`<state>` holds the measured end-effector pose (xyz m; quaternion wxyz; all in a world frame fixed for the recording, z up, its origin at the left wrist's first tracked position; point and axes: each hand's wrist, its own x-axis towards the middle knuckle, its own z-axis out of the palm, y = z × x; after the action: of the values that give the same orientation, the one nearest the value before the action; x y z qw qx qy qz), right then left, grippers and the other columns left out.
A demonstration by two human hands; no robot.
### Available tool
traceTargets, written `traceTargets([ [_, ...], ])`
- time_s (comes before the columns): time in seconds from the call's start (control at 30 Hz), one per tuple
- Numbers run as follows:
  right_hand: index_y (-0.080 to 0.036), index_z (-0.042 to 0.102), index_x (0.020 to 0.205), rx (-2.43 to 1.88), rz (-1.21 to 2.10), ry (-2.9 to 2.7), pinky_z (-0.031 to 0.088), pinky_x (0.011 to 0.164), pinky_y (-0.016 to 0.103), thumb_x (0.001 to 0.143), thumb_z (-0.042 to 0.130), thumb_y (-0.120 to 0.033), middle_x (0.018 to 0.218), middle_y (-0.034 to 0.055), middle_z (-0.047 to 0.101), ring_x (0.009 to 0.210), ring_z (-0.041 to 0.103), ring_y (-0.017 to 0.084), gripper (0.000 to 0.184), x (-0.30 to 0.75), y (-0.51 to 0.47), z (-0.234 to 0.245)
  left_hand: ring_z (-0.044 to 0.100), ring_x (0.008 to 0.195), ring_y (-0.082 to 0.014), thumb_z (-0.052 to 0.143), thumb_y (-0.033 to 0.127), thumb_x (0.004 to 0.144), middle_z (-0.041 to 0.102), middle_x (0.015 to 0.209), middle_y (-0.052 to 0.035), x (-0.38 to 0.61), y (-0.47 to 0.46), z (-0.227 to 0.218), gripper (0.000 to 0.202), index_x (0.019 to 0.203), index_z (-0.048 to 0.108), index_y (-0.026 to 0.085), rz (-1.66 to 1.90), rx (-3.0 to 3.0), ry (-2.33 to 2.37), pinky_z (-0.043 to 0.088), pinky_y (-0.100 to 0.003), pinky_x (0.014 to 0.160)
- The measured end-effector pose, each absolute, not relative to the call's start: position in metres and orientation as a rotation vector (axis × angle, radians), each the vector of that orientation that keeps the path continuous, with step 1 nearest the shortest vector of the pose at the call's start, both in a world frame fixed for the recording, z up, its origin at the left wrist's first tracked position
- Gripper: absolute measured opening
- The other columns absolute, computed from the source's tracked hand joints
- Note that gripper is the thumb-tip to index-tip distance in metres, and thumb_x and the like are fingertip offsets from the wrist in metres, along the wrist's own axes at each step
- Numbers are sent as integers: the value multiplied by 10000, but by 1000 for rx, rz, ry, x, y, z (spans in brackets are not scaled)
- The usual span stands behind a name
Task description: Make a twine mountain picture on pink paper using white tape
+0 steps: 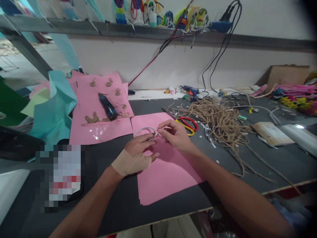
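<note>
My left hand [137, 152], with beige tape around its wrist and thumb base, reaches over a stack of pink paper sheets [163, 173]. Its index and middle fingers press together at a thin grey-white ring [143, 129], while the thumb stands apart. Close by on the right, my right hand [176, 135] pinches the end of a small white strip [156, 133] at the ring's edge. Whether strip and ring are joined I cannot tell. Just beyond my right hand lie scissors [190, 123] with red and yellow handles, blades partly on the pink paper.
A tangled pile of brown twine [220, 120] lies to the right. Back left, pink sheets [99, 94] carry a box cutter [107, 106] and small twine shapes. A blue glue gun [193, 91] sits by the wall. A shelf [153, 31] holding small colourful figures crosses above.
</note>
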<state>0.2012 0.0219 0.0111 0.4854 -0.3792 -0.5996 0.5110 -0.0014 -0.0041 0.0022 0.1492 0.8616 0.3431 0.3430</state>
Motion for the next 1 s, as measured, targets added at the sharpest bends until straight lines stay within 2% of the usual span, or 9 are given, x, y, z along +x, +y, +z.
traceTargets([
  [0.1,-207,649,922,-892,1260,-1395,393,422,210,817,749,-395,649,-40,588,474,492,71,237,202,23,9,634,1187,-296,729,289,802,642,1297,-142,-1,-4,4,296,1074,706,174,971,2486,1027,565,-447,994],
  [0.27,-212,655,927,-864,1302,-1385,376,413,206,822,749,-389,592,-52,561,459,479,73,227,203,22,12,574,1275,-288,688,213,829,597,1365,-122,-1,-2,10,360,1188,656,213,1093,2425,1080,551,-454,1028],
  [0.5,-228,650,920,-824,1291,-1352,356,406,223,812,751,-414,642,-44,555,463,448,75,238,209,23,17,654,1149,-246,692,281,860,618,1312,-102,1,-8,14,381,1233,631,230,1125,2412,963,592,-387,972],
  [0.6,-238,638,1002,-844,1213,-1409,399,433,241,871,670,-455,810,-2,636,499,479,81,256,211,25,22,662,1101,-244,707,308,846,611,1289,-107,0,-8,18,479,1300,578,233,1121,2448,1039,597,-383,939],
  [0.7,-233,626,1101,-1066,826,-1619,491,562,289,915,601,-404,1060,59,663,637,579,119,254,223,31,27,673,903,-194,718,267,828,594,1254,-119,-4,-3,22,535,1330,542,207,1210,2449,1143,615,-369,817],
  [0.77,-198,648,1080,-1336,431,-1783,514,712,338,900,600,-312,1088,92,658,766,620,168,218,240,39,27,633,775,-143,703,223,836,595,1208,-112,-6,1,26,471,1286,567,193,1329,2430,1155,603,-331,719],
  [0.83,-151,659,1036,-1640,155,-1862,495,799,380,870,611,-252,1047,131,660,889,627,235,200,262,47,24,603,743,-123,698,209,841,600,1176,-98,-8,2,29,395,1223,598,193,1417,2382,1157,582,-306,669],
  [0.9,-118,663,1011,-1933,52,-1934,475,802,401,828,668,-275,999,165,664,948,620,293,241,283,55,20,601,758,-120,698,217,845,602,1182,-88,-7,1,32,351,1186,616,202,1429,2290,1169,570,-301,667],
  [1.0,-137,680,992,-2116,216,-2033,454,726,351,792,731,-337,918,134,688,865,643,270,288,300,63,16,617,782,-116,695,242,852,597,1210,-79,-5,-1,33,307,1154,642,217,1392,2098,1152,558,-292,666],
])
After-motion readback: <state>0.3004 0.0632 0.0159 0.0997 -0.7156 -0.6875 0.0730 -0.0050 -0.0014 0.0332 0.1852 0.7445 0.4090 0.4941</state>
